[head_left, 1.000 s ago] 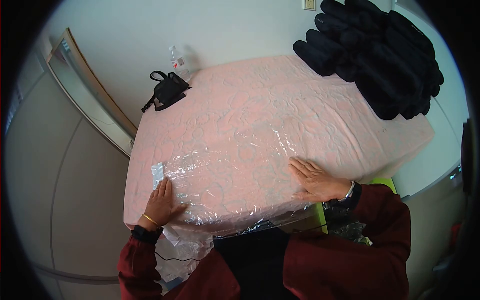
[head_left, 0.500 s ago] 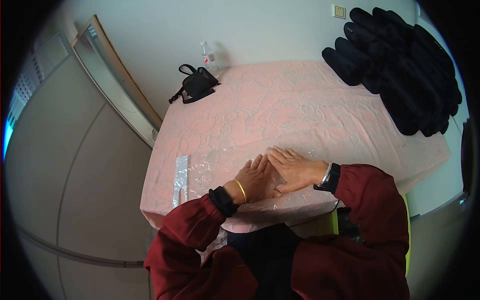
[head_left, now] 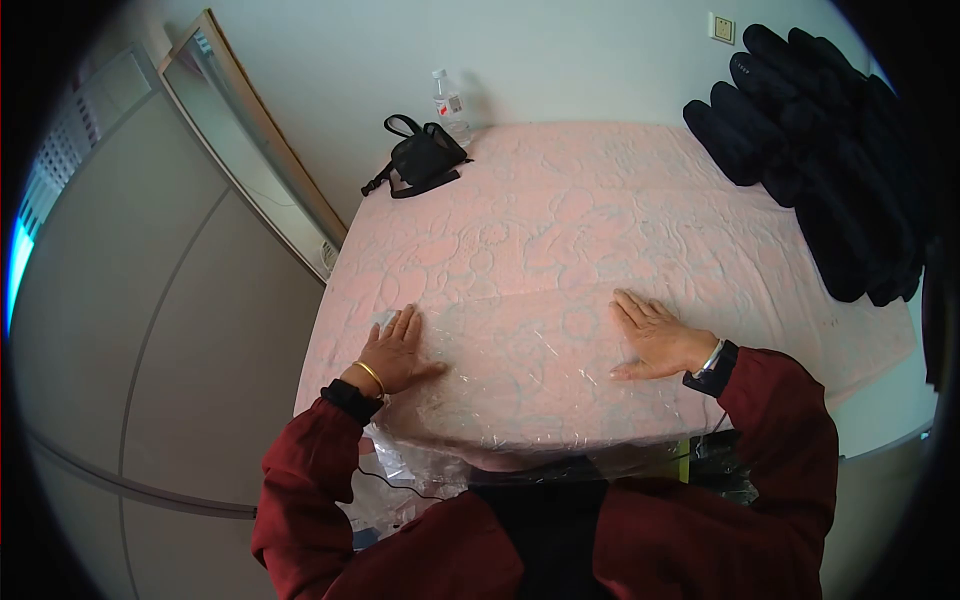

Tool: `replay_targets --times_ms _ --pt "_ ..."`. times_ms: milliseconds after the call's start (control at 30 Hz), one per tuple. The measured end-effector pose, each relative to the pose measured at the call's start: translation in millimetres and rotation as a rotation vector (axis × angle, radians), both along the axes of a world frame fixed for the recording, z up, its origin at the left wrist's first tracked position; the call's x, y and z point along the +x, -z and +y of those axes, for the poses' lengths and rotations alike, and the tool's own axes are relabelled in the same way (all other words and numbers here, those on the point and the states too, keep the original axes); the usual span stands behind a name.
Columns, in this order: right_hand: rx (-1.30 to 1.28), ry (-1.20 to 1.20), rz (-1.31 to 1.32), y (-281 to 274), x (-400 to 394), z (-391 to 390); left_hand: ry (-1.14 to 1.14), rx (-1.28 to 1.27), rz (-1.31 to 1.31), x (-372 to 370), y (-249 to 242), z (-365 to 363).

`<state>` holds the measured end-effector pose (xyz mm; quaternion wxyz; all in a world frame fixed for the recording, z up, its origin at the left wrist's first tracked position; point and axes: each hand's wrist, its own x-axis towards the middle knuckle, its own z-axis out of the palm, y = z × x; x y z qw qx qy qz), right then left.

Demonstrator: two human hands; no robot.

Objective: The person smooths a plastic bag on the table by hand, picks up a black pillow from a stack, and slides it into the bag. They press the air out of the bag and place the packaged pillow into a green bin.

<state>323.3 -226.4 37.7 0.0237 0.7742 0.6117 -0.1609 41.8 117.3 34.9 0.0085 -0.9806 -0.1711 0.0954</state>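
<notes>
A clear plastic bag point(head_left: 520, 370) lies flat over the near part of a pink patterned cloth point(head_left: 560, 220), its lower part hanging past the front edge. My left hand point(head_left: 398, 355) presses on the plastic's left end, fingers spread. Farther right, my right hand point(head_left: 655, 338) rests flat on the sheet's other side, its thumb pointing inward. Neither hand grips anything. Part of a whitish strip point(head_left: 384, 318) shows beside my left fingertips; the rest of it is hidden under the hand and wrist.
At the back left stand a black bag point(head_left: 428, 155) with straps and a clear bottle point(head_left: 452, 110). Black padded items point(head_left: 800, 130) are piled at the back right. A framed mirror point(head_left: 250, 130) leans by a grey cabinet point(head_left: 200, 330) on the left.
My hands have slid apart from the middle, the left one leftward over the whitish strip and the right one rightward. The plastic between them now shows. The view has shifted slightly.
</notes>
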Motion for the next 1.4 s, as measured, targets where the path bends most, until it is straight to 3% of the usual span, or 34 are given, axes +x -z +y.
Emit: replay_targets --times_ms 200,233,300,467,567,733,867,1000,1100,1233,1400 --pt "-0.021 0.051 0.016 -18 -8 4 -0.146 0.013 0.020 19 1 39" --pt "-0.019 0.053 0.018 -18 -9 2 -0.112 -0.078 -0.057 21 3 43" --pt "0.166 -0.016 -0.003 -13 -14 -4 -0.053 -0.259 -0.213 23 6 52" --pt "0.473 -0.097 0.063 -7 -42 -18 -0.146 -0.305 -0.063 36 -8 53" --pt "0.522 -0.103 0.098 -3 -50 -24 0.080 -0.312 -0.191 40 -2 66" --pt "0.593 -0.112 0.147 -8 -58 -27 0.051 -0.383 -0.156 42 -3 70" --pt "0.620 -0.128 0.175 -16 -64 -28 -0.030 -0.545 -0.265 37 -6 62" --pt "0.643 -0.139 0.192 -21 -73 -30 -0.134 -0.351 -0.181 33 -12 67" --pt "0.659 -0.136 0.203 -21 -79 -33 -0.361 -0.455 -0.459 27 -18 72" --pt "0.611 -0.137 0.248 -23 -82 -35 -0.583 -0.560 -0.472 19 -23 66" --pt "0.517 -0.126 0.307 -18 -84 -33 -0.590 -0.803 -0.674 21 -7 55"
